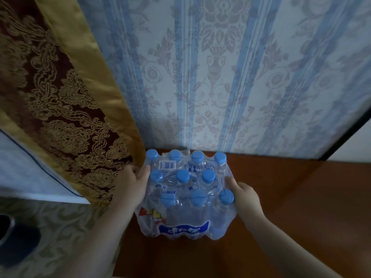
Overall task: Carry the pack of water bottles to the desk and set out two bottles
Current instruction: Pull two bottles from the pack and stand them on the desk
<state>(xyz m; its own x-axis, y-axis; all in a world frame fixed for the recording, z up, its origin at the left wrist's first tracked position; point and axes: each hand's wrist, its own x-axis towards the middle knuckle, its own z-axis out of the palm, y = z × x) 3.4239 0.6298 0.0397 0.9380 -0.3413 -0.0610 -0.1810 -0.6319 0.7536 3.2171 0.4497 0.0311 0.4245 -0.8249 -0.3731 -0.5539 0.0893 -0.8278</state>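
Far left: a dark shoe-like shape [12, 239] sits on the patterned carpet [60, 227]; a white panel with a dark edge line [30, 177] stands above it.
Curtain: a maroon drape with gold scrollwork and a gold border [60, 97] hangs down to the left edge of the wooden surface.
Left hand: the left hand [132, 183] lies flat against the pack's left side, fingers spread along the wrap near the upper caps; it presses on the pack and does not close round anything.
Pack: the pack of water bottles [186, 195] stands upright on the brown wooden desk [291, 207], close to the wall and just beside the curtain.
Pack's look: clear shrink-wrap, crinkled and tight over the bottles; 10 blue caps [182, 175] show in 3 rows, with 1 place in the front row too blurred to read; a white barcode label [167, 164] sits on top, and a blue banner with a red and yellow mark runs across the front.
Right hand: the right hand [244, 194] cups the pack's right front corner, fingers touching the wrap beside a cap.
Wall: striped blue and cream floral wallpaper [230, 77] rises behind the pack.
Progress: the carry looks done or nearly so, if this surface is the desk.
Left to do: the wrap seems unopened and no bottle stands apart, so both bottles are yet to be set out.
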